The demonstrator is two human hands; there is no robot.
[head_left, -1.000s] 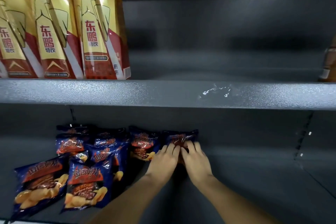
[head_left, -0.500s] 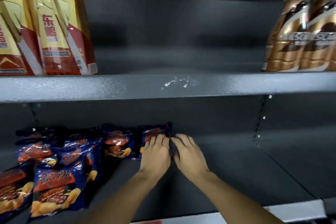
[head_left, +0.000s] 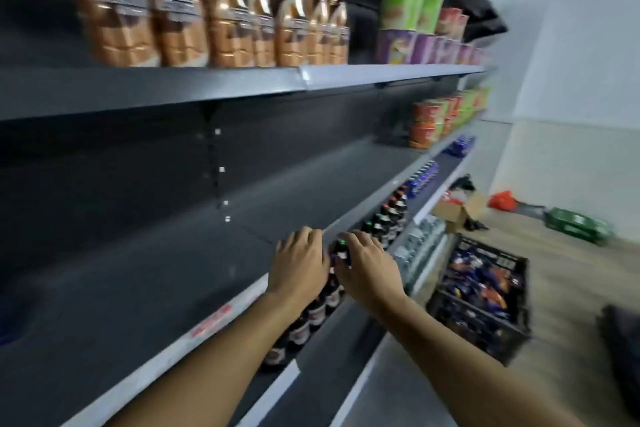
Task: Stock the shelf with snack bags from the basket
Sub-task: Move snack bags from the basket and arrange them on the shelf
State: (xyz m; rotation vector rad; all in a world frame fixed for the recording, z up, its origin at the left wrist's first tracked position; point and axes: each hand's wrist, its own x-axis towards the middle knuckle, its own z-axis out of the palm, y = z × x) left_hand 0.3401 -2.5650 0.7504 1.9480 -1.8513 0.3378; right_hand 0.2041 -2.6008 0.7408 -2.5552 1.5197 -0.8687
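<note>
Both my left hand (head_left: 299, 265) and right hand (head_left: 369, 269) hung empty, fingers loosely spread, over the shelf (head_left: 145, 274) edge, snack bags (head_left: 476, 288) waiting in the basket (head_left: 485, 322) on the floor; a hasty reach down risked clipping the dark bottles (head_left: 381, 222) below.

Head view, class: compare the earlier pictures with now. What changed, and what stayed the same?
The view swung right. Both hands, left hand and right hand, let go of the bag and pulled back to the shelf edge, empty. The basket now shows. Hands remain side by side.

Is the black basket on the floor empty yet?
Not empty. The basket still holds a heap of blue snack bags up near its rim.
</note>
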